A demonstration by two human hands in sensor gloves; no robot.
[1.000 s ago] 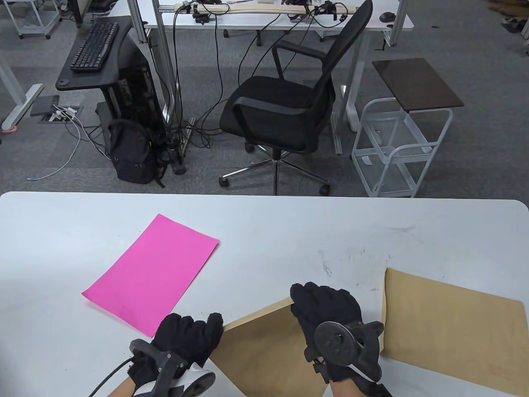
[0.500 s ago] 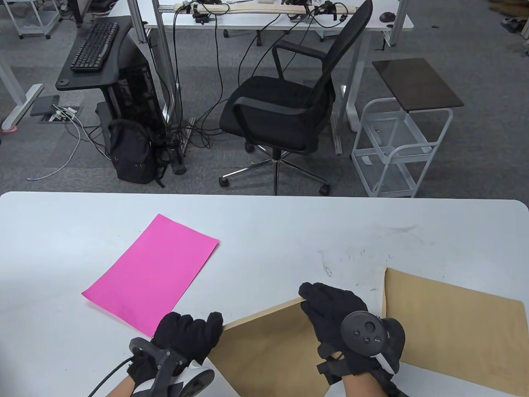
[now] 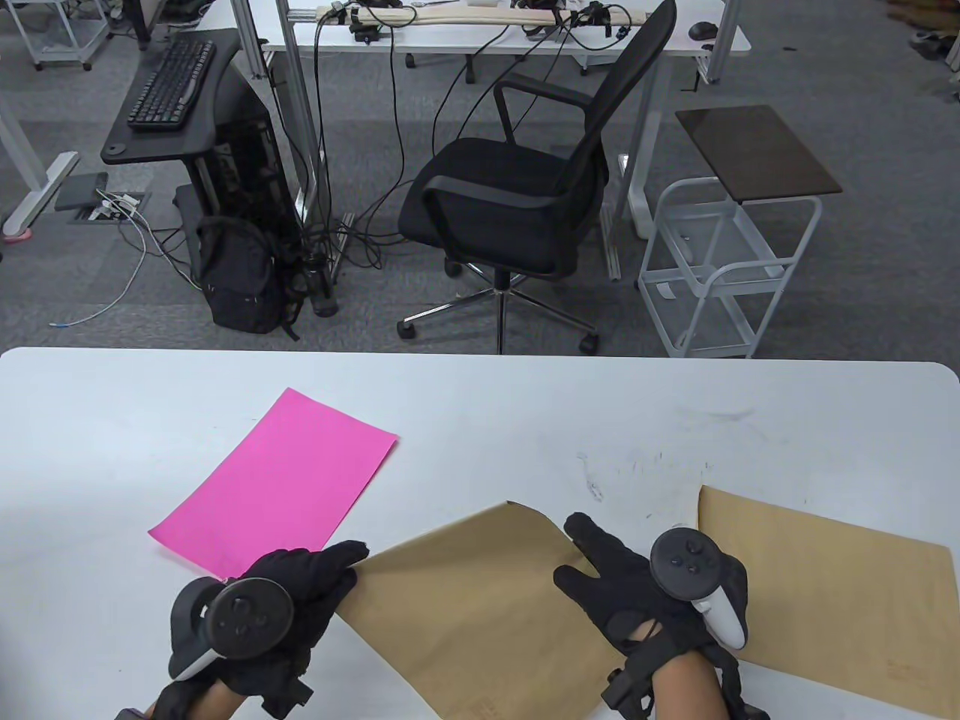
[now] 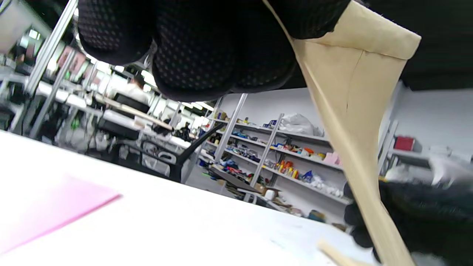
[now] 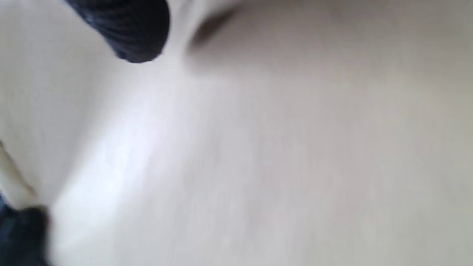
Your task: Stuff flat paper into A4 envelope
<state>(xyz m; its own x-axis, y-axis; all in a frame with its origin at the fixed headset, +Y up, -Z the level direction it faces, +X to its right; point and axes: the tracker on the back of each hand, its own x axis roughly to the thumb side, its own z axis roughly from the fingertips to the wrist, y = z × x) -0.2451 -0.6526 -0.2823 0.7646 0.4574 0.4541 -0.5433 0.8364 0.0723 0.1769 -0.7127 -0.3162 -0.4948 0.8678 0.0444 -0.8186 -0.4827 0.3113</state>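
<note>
A pink sheet of paper [image 3: 274,487] lies flat on the white table [image 3: 480,405], left of centre; it also shows in the left wrist view [image 4: 48,214]. A brown A4 envelope [image 3: 472,600] is held between both hands near the front edge. My left hand [image 3: 349,566] grips its left corner, and in the left wrist view the envelope [image 4: 351,111] hangs from my fingers [image 4: 207,55] clear of the table. My right hand [image 3: 577,555] holds its right edge, thumb and forefinger spread on the paper. The right wrist view is a beige blur with one fingertip [image 5: 129,29].
A second brown envelope [image 3: 825,592] lies flat at the front right, partly under my right wrist. Beyond the table's far edge stand an office chair [image 3: 517,195], a white wire cart [image 3: 720,270] and a backpack [image 3: 240,277] on the floor.
My left hand has rolled over and shifted left with the envelope's corner. The envelope has swung left and its far corner has risen. My right hand has moved right along its edge.
</note>
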